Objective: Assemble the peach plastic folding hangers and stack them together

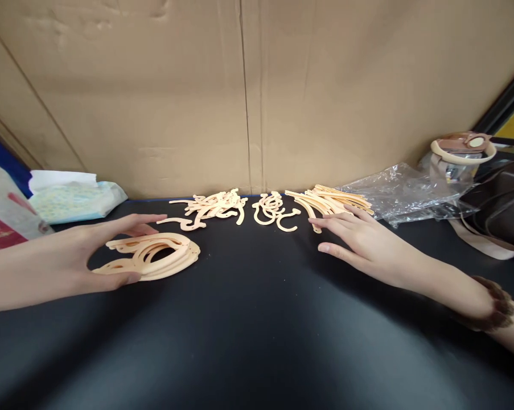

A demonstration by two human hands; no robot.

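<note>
My left hand (79,256) curves round a stack of peach-coloured, flat, curved plastic pieces (182,262) at the left of the black table. The thumb lies along the stack's near side, the fingers along its far side. My right hand (359,242) hovers palm down with fingers spread, its fingertips at the near edge of a pile of long peach plastic strips (325,199). Whether they touch the strips is hard to see. Between the hands lie a small group of peach hooks (270,206) and a heap of S-shaped pieces (220,204).
A cardboard wall (197,102) closes off the table's back. At the left stand a tissue pack (77,202) and a white and red bag (9,205). Clear plastic wrap (393,191), a cup with a handle (461,159) and a dark bag (504,193) sit at the right.
</note>
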